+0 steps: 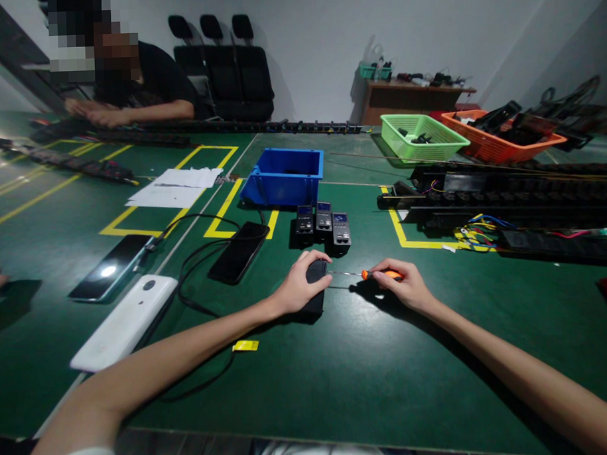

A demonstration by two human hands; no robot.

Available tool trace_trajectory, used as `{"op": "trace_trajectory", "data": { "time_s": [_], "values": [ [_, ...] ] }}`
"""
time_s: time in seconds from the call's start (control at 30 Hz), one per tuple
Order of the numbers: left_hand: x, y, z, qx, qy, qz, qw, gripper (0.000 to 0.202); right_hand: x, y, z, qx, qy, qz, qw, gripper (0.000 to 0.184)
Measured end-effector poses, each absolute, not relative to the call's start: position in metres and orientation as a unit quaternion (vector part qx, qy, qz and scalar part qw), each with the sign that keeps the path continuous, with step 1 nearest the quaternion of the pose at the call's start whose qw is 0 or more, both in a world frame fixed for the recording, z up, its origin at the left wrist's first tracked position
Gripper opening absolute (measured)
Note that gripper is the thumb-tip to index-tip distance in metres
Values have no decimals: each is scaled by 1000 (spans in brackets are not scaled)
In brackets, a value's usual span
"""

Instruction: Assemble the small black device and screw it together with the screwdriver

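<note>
My left hand is closed over a small black module lying on the green table. My right hand grips an orange-handled screwdriver held level, its thin metal tip pointing left and meeting the side of that module. Just beyond, three similar black modules with small blue screens stand side by side. A blue plastic bin sits behind them.
Two dark phones, a white device and black cables lie at the left. A yellow tag lies near my forearm. Green basket, orange basket and long black strips with wires fill the right. Another person's arms rest at the far left.
</note>
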State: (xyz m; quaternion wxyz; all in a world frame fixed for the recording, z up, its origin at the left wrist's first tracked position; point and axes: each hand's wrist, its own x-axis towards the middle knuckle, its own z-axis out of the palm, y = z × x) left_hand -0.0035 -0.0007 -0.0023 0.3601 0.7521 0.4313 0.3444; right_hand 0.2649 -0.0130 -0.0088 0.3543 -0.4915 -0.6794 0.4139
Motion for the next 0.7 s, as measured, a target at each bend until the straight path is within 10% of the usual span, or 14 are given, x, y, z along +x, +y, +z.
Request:
{"op": "trace_trajectory", "data": {
  "time_s": [0.7],
  "values": [
    [-4, 0, -3, 755, 427, 342, 362, 27, 266, -11, -10, -439, -703, 388, 402, 20]
  ]
}}
